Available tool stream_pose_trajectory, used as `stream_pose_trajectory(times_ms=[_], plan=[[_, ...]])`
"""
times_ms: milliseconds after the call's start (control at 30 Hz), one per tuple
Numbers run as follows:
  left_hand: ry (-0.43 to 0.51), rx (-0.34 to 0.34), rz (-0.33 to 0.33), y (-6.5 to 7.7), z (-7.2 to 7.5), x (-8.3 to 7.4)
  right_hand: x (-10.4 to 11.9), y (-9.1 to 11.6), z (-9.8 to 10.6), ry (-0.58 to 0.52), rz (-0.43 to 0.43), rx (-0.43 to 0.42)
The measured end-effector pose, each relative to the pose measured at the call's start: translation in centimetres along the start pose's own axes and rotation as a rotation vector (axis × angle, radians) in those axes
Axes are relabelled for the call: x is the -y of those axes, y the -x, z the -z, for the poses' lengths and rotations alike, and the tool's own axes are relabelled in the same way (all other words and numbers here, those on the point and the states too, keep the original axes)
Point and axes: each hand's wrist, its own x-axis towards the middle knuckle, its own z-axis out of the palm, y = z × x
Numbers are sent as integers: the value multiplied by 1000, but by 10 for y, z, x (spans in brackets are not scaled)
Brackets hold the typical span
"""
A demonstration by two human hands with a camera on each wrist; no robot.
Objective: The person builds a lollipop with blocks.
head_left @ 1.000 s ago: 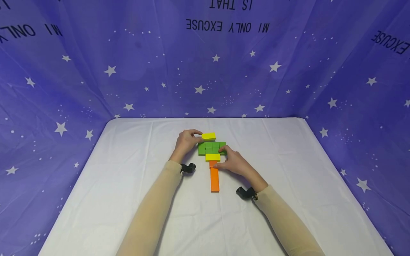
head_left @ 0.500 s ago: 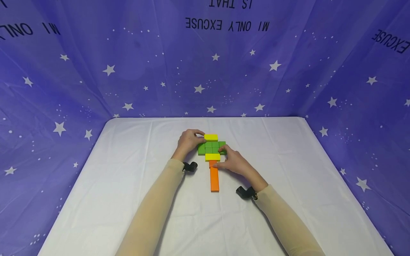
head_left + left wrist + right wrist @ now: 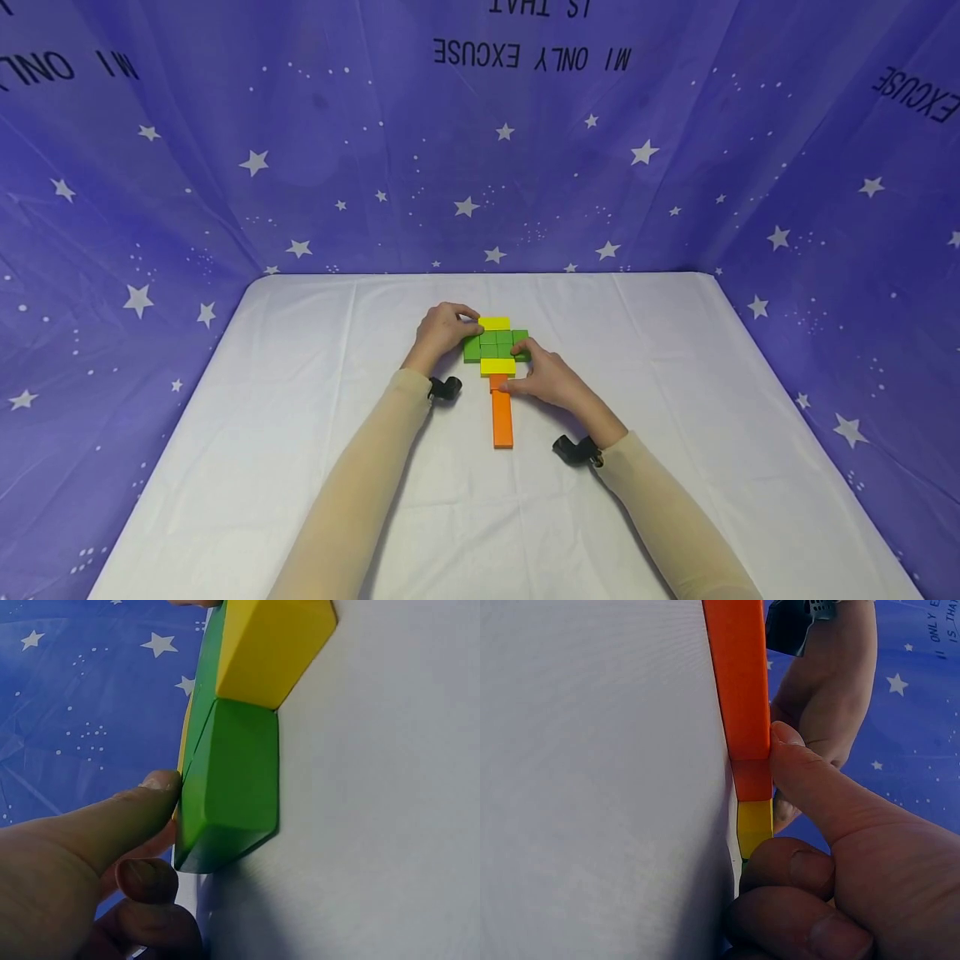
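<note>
A flat arrangement of wooden blocks lies at the table's middle in the head view. Its wide part is several green blocks [image 3: 488, 338], with one yellow block [image 3: 494, 323] along the far side and another yellow block [image 3: 498, 367] along the near side. Below that come a small orange block [image 3: 498, 382] and a long orange block [image 3: 502, 421], end to end. My left hand [image 3: 441, 335] pinches the far yellow block's left end, its thumb close over the green corner. My right hand [image 3: 551, 379] rests its index fingertip at the right green block, while the thumb touches the small orange block.
A white cloth covers the table [image 3: 637, 517]. Purple star-printed curtains [image 3: 405, 167] stand behind it and at both sides. Black wrist cameras [image 3: 575, 451] stick out from both beige sleeves [image 3: 667, 517].
My left hand has moved the far yellow block slightly right and toward the green blocks, so that it now sits against their far edge. The right hand keeps its place.
</note>
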Motion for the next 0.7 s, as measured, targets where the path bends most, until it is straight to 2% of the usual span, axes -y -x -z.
stream_pose_trajectory(times_ms=[267,467,700], plan=[[-18,6,37,2,-1,-4,0,1,0,-6,11,-6],[-38,0,31,3,-2,-4,0,2,-1,0,5,-11],[8,-17,20,6,0,0,0,2,-1,-16,8,-12]])
